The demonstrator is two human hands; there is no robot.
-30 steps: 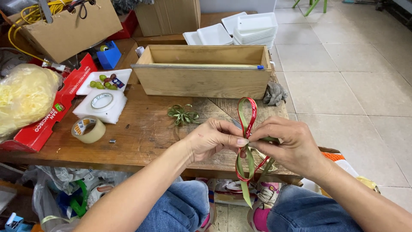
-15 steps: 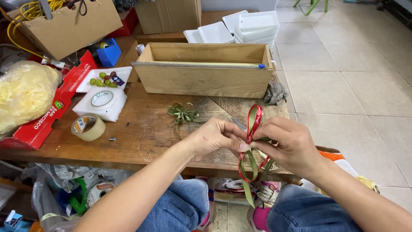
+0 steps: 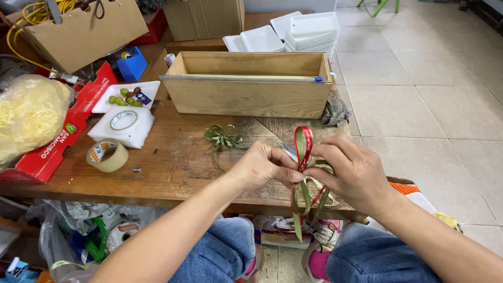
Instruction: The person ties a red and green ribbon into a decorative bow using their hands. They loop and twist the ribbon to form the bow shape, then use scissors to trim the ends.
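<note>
Ribbon: red and olive-green strips, looped, pinched between both hands at the near worktop edge. Left hand and right hand fingers closed on it. Worn wooden worktop, cluttered; pale tiled floor beyond. Ribbon's long axis roughly vertical, top loop up, tails hanging toward the knees.

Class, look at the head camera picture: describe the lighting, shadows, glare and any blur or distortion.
Head view: even, soft daylight, with faint shadows under the wooden box; mild sheen on the floor tiles; sharp throughout, including the left hand, right hand and ribbon; slight wide-angle bending at the edges.
</note>
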